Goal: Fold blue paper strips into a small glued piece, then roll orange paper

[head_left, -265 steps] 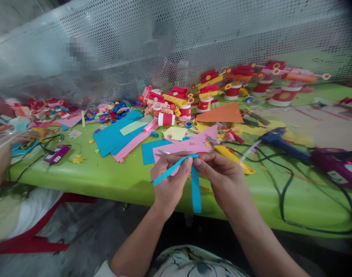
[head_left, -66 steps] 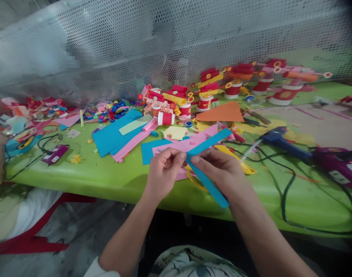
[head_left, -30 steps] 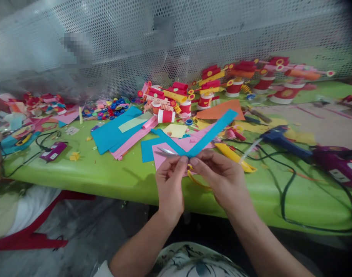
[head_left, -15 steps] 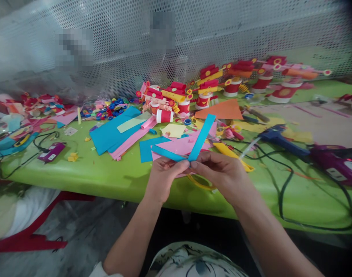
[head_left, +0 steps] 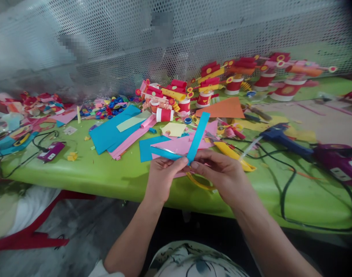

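My left hand (head_left: 161,179) pinches the lower end of a blue paper strip (head_left: 199,134) between thumb and fingers. My right hand (head_left: 224,175) is closed at the same spot from the other side. One arm of the blue paper rises upright and tilts right; another runs left behind my left fingers. I cannot tell whether it is one folded strip or two. Pink paper (head_left: 178,146) and a blue sheet (head_left: 145,149) lie on the table behind. A yellow loop (head_left: 200,184), partly hidden, shows below my hands.
Across the green table (head_left: 115,173) lie blue sheets (head_left: 115,132) and an orange sheet (head_left: 222,107). Red paper-cup models (head_left: 205,98) stand at the back. To the right are a glue gun (head_left: 285,136), its black cord (head_left: 284,200) and a purple box (head_left: 337,163). Another person's sleeve (head_left: 29,206) shows left.
The upright part of the blue strip has swung slightly left and stands steeper. Both hands stay pinched together in nearly the same place.
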Action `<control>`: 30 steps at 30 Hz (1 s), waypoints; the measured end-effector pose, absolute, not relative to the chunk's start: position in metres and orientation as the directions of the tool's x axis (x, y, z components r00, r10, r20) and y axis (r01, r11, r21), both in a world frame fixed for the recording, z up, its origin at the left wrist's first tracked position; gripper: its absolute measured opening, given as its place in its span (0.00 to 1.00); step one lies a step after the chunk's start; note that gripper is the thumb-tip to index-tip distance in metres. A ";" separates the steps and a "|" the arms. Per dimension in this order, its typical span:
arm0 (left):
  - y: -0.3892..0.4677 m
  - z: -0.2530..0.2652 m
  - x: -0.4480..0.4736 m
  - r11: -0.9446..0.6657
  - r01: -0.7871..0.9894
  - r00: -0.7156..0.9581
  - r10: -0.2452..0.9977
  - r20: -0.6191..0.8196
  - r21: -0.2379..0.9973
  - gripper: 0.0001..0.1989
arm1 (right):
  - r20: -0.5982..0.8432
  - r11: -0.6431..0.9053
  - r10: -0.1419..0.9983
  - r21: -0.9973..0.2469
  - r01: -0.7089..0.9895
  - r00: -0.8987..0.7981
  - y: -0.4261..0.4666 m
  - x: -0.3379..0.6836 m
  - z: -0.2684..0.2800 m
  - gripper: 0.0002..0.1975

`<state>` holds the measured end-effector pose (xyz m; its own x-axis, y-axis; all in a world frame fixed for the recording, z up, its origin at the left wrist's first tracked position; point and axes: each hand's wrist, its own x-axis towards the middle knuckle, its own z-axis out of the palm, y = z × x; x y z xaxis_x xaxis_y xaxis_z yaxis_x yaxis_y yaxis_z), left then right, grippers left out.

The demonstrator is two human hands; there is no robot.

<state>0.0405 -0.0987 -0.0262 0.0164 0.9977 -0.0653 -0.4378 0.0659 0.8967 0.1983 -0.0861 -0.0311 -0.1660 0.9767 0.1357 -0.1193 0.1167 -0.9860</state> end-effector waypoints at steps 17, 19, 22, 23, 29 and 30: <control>-0.093 -0.023 0.040 0.153 -0.533 0.069 0.988 -0.138 0.832 0.13 | 0.595 0.606 0.793 -0.749 0.268 -0.130 -0.092 0.196 -0.022 0.15; -0.093 -0.021 0.041 0.126 -0.563 0.038 0.991 -0.127 0.817 0.13 | 0.606 0.618 0.783 -0.733 0.283 -0.140 -0.093 0.196 -0.021 0.16; -0.093 -0.019 0.043 0.092 -0.564 -0.016 0.992 -0.123 0.821 0.16 | 0.610 0.622 0.779 -0.727 0.290 -0.142 -0.092 0.194 -0.018 0.15; -0.093 -0.019 0.043 0.080 -0.555 -0.026 0.993 -0.114 0.828 0.17 | 0.608 0.618 0.782 -0.729 0.294 -0.137 -0.092 0.194 -0.018 0.15; -0.094 -0.022 0.042 -0.018 -0.455 -0.031 1.000 0.004 0.890 0.13 | 0.463 0.463 0.885 -0.864 0.199 -0.050 -0.091 0.191 -0.025 0.10; -0.095 -0.023 0.042 -0.032 -0.437 -0.037 0.999 0.018 0.899 0.11 | 0.408 0.408 0.912 -0.898 0.166 -0.033 -0.091 0.191 -0.027 0.10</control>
<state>0.0422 -0.0947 -0.0230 -0.0373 0.9991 0.0179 -0.4370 -0.0325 0.8989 0.1912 -0.0906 -0.0268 -0.0333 0.9123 0.4081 0.1661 0.4077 -0.8979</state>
